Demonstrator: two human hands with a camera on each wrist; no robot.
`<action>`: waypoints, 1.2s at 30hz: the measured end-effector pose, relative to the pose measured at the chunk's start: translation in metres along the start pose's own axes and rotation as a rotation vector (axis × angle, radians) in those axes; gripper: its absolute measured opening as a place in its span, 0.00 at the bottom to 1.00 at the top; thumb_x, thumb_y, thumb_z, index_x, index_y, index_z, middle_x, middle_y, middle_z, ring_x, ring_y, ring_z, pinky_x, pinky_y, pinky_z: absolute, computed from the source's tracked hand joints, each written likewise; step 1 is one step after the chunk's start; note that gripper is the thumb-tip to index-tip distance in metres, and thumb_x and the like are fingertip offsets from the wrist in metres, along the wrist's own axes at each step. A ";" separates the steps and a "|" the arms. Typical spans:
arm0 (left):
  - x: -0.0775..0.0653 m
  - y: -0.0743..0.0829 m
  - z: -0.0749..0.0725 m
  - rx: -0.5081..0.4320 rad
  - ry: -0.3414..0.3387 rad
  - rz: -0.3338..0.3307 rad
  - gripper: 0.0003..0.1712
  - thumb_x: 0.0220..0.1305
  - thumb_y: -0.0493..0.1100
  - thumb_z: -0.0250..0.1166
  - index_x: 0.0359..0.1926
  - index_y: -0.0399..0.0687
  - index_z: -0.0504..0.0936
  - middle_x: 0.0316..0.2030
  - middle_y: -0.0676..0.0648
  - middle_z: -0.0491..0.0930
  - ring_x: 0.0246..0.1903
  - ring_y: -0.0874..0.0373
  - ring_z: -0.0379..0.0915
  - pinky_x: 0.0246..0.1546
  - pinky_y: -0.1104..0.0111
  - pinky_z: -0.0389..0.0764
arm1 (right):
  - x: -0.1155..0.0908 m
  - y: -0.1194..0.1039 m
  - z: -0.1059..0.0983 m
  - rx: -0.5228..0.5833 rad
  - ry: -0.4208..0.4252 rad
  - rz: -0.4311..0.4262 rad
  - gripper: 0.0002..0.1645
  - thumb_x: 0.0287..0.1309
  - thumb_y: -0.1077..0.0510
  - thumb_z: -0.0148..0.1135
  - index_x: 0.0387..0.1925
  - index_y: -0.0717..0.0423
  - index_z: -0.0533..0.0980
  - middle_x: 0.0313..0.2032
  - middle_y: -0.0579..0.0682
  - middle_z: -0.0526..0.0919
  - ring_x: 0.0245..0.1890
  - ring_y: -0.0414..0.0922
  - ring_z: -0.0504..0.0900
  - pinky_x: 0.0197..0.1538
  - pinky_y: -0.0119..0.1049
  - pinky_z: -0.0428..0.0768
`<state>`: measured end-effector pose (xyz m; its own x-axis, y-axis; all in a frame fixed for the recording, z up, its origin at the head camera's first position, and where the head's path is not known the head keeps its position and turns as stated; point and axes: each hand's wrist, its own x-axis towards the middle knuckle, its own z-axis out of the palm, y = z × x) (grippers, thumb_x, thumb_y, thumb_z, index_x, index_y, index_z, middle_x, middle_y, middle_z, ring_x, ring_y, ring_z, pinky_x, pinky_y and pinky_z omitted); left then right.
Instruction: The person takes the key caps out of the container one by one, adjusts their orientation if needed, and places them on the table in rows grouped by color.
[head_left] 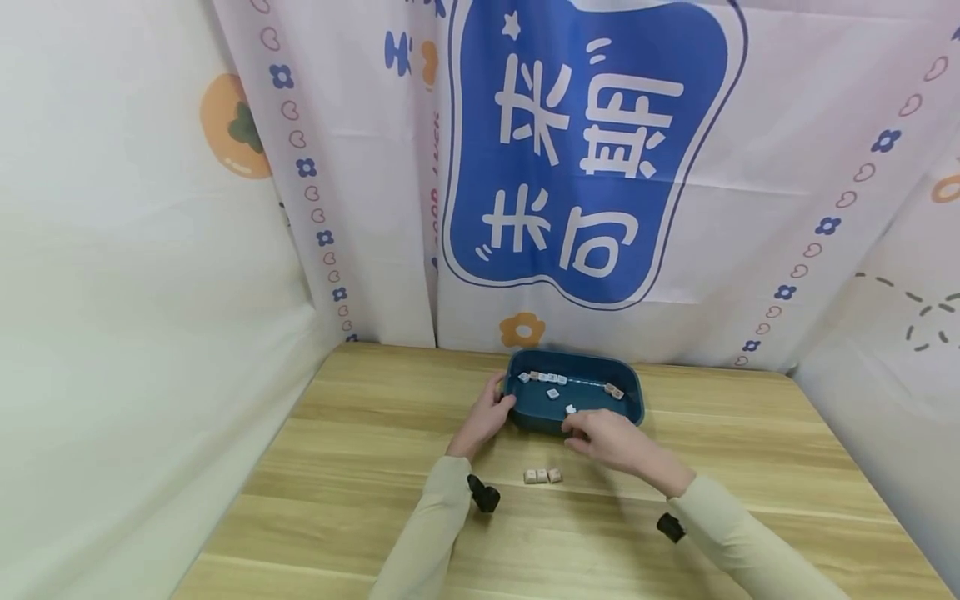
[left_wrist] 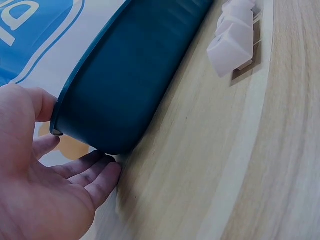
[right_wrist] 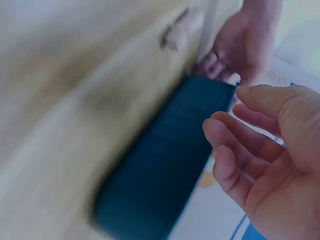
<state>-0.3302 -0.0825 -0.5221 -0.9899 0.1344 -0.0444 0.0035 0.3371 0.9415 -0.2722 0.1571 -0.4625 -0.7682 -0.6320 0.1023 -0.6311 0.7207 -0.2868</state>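
A dark teal tray [head_left: 577, 360] stands at the back of the table, with several small keycaps inside. My left hand [head_left: 486, 414] holds its left end; in the left wrist view the thumb is at the rim and the other fingers are round the lower corner. Over the near rim, my right hand [head_left: 611, 437] pinches a white keycap [head_left: 571, 409] at its fingertips. The right wrist view shows this white keycap [right_wrist: 233, 78] by the thumb tip, the remaining fingers curled. Closer to me, three pale keycaps [head_left: 542, 476] lie in a row on the wood.
Inside the tray, a row of keycaps [head_left: 543, 377] lies along the back left, a single keycap [head_left: 552, 394] in the middle and a pair of keycaps [head_left: 613, 390] at the right. A printed cloth [head_left: 390, 275] hangs behind the wooden table [head_left: 337, 467].
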 end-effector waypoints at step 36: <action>-0.003 0.001 0.002 0.024 0.013 0.005 0.34 0.71 0.49 0.51 0.75 0.55 0.55 0.49 0.41 0.74 0.57 0.48 0.67 0.63 0.50 0.67 | 0.020 0.065 -0.019 -0.087 0.087 0.188 0.17 0.60 0.59 0.65 0.50 0.60 0.80 0.43 0.56 0.84 0.40 0.49 0.83 0.44 0.47 0.83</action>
<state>-0.3266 -0.0812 -0.5217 -0.9917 0.1238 -0.0353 0.0115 0.3583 0.9335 -0.3309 0.1966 -0.4612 -0.8774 -0.4595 0.1377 -0.4795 0.8479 -0.2262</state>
